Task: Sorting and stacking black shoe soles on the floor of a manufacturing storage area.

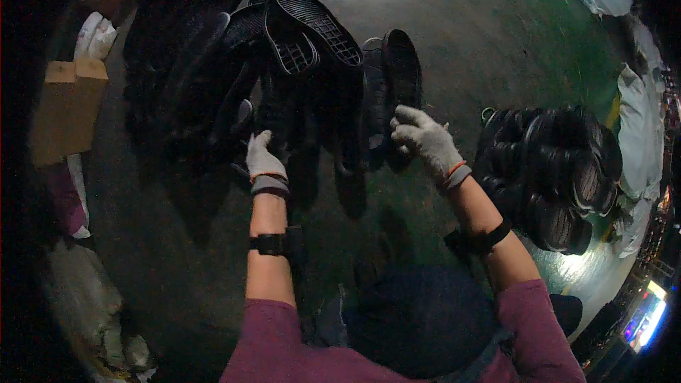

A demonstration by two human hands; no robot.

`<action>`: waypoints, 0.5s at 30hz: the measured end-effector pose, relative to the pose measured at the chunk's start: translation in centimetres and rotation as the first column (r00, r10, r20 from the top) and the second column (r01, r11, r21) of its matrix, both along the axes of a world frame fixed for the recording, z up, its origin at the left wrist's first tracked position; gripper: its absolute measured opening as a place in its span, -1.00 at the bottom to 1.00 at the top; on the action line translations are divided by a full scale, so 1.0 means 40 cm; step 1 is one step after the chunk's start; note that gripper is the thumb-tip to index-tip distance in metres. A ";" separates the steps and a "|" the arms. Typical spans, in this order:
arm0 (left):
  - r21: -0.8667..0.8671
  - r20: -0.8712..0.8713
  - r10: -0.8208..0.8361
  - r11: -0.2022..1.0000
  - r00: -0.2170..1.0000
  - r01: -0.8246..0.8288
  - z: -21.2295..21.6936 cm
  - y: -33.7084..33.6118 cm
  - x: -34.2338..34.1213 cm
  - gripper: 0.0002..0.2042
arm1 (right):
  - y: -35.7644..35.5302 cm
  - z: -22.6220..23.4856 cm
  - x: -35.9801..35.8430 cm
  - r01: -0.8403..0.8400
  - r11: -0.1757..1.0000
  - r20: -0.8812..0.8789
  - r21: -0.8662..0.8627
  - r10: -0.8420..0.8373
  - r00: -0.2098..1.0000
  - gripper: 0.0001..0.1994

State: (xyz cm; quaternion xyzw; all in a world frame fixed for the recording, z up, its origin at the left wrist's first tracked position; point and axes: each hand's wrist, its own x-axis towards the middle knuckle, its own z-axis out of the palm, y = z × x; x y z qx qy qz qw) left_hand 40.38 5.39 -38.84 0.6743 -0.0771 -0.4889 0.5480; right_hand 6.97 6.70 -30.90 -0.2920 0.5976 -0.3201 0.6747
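Note:
Black shoe soles lie in a heap (213,50) on the floor ahead of me, some with their ridged, gridded faces up, such as the sole (319,25) on top. My left hand (266,158), in a pale knit glove, is at the near edge of this heap, its visible fingers slightly apart and nothing plainly held. My gloved right hand (428,140) hovers at the near end of a long black sole (403,64). Its fingers are bent but spread, with no grip visible; whether they touch the sole is unclear. Deep shadow hides the nearer soles' edges.
At right, more black soles (546,170) are stacked in a bundle beside white plastic sacks (638,142). Cardboard boxes (67,106) stand at left, with pale sacks (85,298) below them. A bright screen (647,315) glows at lower right.

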 end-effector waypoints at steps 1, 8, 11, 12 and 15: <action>-0.011 -0.022 -0.021 1.000 1.000 0.021 0.019 -0.008 -0.046 -0.43 | 0.032 -0.029 -0.043 -0.087 0.993 -0.087 -0.084 0.080 0.993 -0.36; 0.072 0.745 -0.337 0.898 0.575 0.434 0.390 0.135 -0.135 -0.35 | 0.183 -0.031 0.031 -0.397 0.911 0.290 -0.116 0.413 0.863 -0.45; 0.044 0.642 -0.366 0.894 0.674 0.445 0.488 0.240 -0.144 -0.37 | 0.228 -0.001 0.083 -0.389 0.919 0.525 -0.063 0.362 0.770 -0.62; 0.022 0.569 -0.365 0.902 0.737 0.431 0.507 0.271 -0.126 -0.37 | 0.229 0.058 0.114 -0.361 0.919 0.677 0.159 0.165 0.717 -0.64; -0.050 0.482 -0.399 0.877 0.781 0.479 0.432 0.347 -0.131 -0.34 | 0.244 0.015 0.182 -0.197 0.975 0.729 0.106 0.058 0.682 -0.58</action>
